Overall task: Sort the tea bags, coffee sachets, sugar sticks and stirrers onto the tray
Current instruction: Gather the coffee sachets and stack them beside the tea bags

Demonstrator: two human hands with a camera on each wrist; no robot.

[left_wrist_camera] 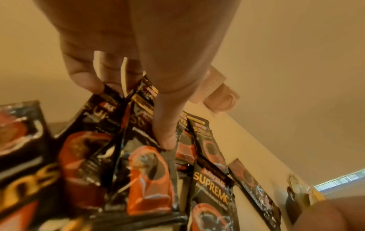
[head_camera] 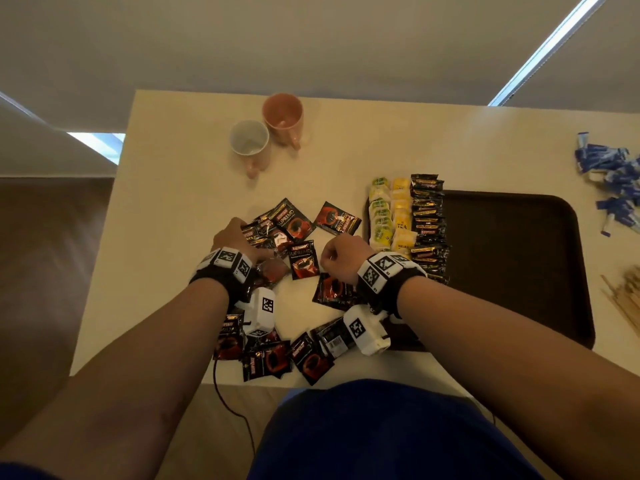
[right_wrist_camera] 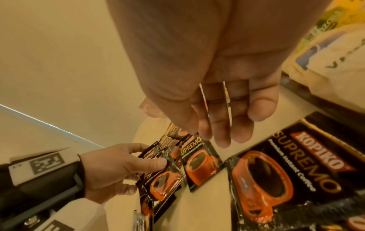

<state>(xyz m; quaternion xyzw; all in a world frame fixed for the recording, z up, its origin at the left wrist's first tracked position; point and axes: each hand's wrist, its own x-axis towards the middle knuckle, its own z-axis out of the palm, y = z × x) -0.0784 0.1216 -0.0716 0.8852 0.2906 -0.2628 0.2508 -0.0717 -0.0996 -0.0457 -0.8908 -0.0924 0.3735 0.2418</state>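
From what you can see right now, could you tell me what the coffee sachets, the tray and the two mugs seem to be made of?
Coffee sachets: glossy printed film, perhaps foil-lined; crinkled, with glare and serrated edges.
Tray: dark brown, matte, rounded corners; probably moulded plastic.
Two mugs: smooth, opaque pink and pale; ceramic or plastic, hard to tell.

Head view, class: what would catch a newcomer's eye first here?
The black and red coffee sachets scattered across the near table, with the left hand gripping a bunch of them. Next, the dark tray on the right, neat rows of tea bags along its left edge.
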